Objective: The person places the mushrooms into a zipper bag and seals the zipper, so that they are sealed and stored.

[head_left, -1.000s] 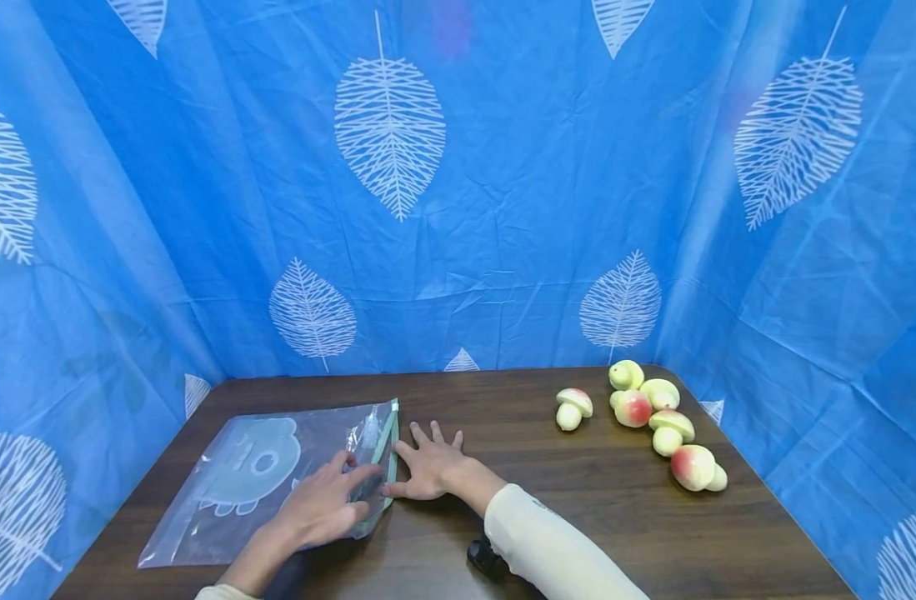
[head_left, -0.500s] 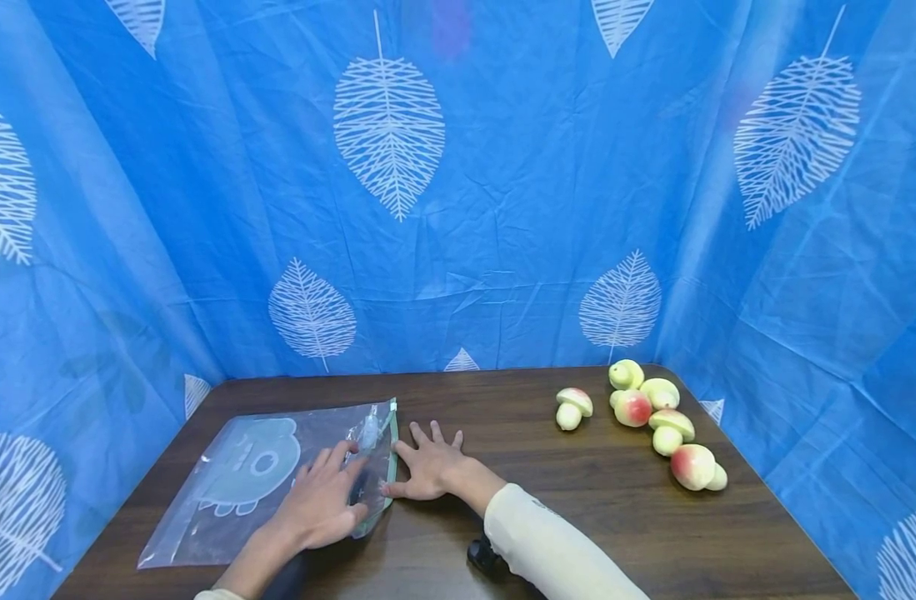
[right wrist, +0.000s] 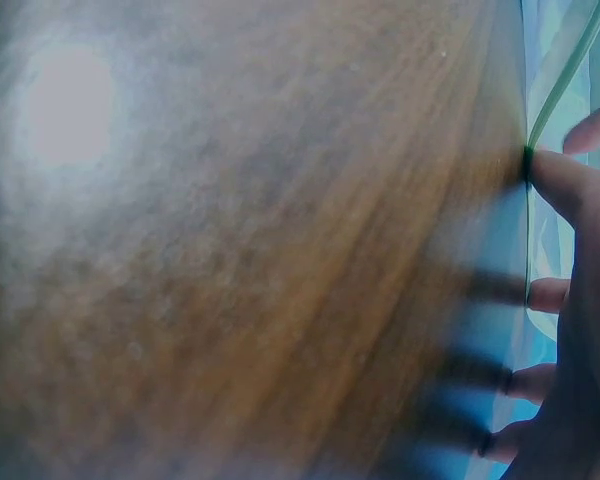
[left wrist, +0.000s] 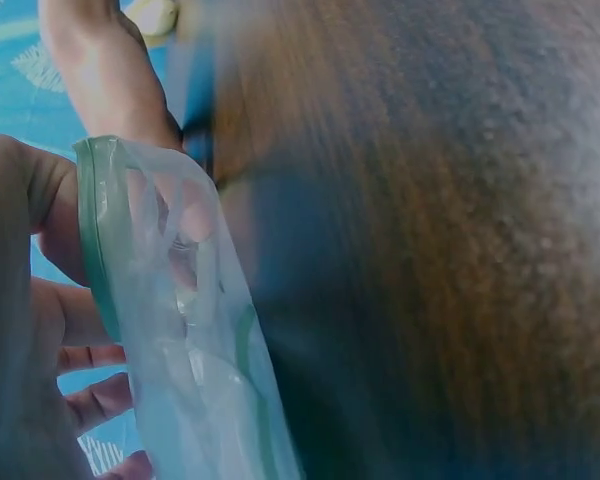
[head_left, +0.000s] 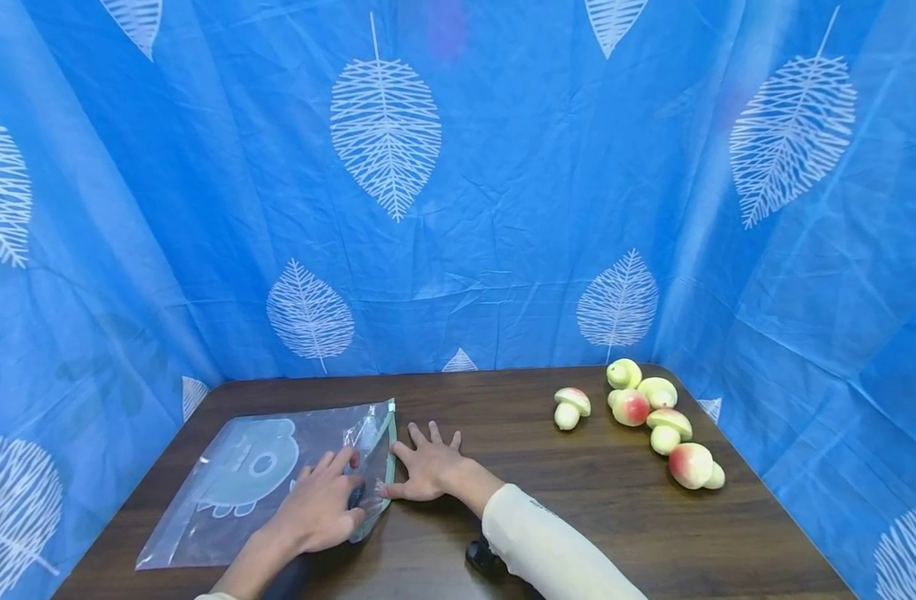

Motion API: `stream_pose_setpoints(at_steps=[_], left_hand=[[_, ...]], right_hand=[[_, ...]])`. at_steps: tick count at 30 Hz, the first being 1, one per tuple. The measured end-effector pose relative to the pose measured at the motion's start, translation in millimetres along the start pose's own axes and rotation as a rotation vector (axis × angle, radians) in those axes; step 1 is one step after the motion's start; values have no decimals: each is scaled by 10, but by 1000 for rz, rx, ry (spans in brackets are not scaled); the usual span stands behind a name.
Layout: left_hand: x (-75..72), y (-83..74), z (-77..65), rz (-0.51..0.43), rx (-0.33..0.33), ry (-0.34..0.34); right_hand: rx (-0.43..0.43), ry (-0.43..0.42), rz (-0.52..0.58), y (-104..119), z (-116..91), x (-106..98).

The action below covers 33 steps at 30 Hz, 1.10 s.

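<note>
A clear plastic zip bag [head_left: 225, 533] with a pale cartoon print lies flat on the left part of the table, its green-edged mouth toward the right. Over the bag near this mouth is my left hand [head_left: 318, 504], fingers spread and slightly bent; in the left wrist view its thumb meets the green strip [left wrist: 100, 240]. My right hand [head_left: 427, 468] rests just right of the mouth, fingers splayed straight, the thumb touching the bag's green edge [right wrist: 565, 80]. The two layers of the mouth look slightly parted. Plastic film hides some left fingertips.
Several mushroom-shaped pieces, cream with red patches, lie on the right of the brown wooden table [head_left: 533, 467]; a single mushroom [head_left: 570, 408] is apart from the cluster. A black object [head_left: 483, 557] shows beside the right forearm. Blue leaf-print curtains [head_left: 495, 208] surround the table.
The left fingers shift over the bag's mouth, flattening and then bending a little again. The right hand stays put. The head view shifts slightly.
</note>
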<state>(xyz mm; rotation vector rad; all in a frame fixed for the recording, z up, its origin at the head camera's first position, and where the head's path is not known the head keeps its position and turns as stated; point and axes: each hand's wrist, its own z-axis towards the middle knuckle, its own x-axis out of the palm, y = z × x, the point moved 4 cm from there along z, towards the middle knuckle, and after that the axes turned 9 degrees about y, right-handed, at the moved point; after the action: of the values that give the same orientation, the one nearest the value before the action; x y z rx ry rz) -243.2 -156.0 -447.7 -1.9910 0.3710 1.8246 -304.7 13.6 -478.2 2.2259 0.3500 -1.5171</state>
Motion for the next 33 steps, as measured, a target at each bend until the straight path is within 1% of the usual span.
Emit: stream_pose_setpoints(at_steps=[9, 14, 19, 21, 25, 29, 33], left_hand=[[13, 1, -10, -23, -61, -2], [20, -6, -20, -35, -74, -5], [34, 7, -19, -60, -75, -31], [36, 21, -22, -96, -73, -45], [33, 58, -34, -199, -63, -68], [30, 85, -35, -314, -52, -76], [29, 90, -38, -454, -49, -83]], right_hand=[[-3, -8, -8, -6, 4, 4], [-1, -4, -13, 5, -3, 2], [2, -4, -13, 12, -9, -5], [2, -5, -13, 14, -11, -8], [1, -6, -15, 14, -10, -9], [3, -5, -16, 9, -11, -9], [-2, -1, -8, 6, -13, -8]])
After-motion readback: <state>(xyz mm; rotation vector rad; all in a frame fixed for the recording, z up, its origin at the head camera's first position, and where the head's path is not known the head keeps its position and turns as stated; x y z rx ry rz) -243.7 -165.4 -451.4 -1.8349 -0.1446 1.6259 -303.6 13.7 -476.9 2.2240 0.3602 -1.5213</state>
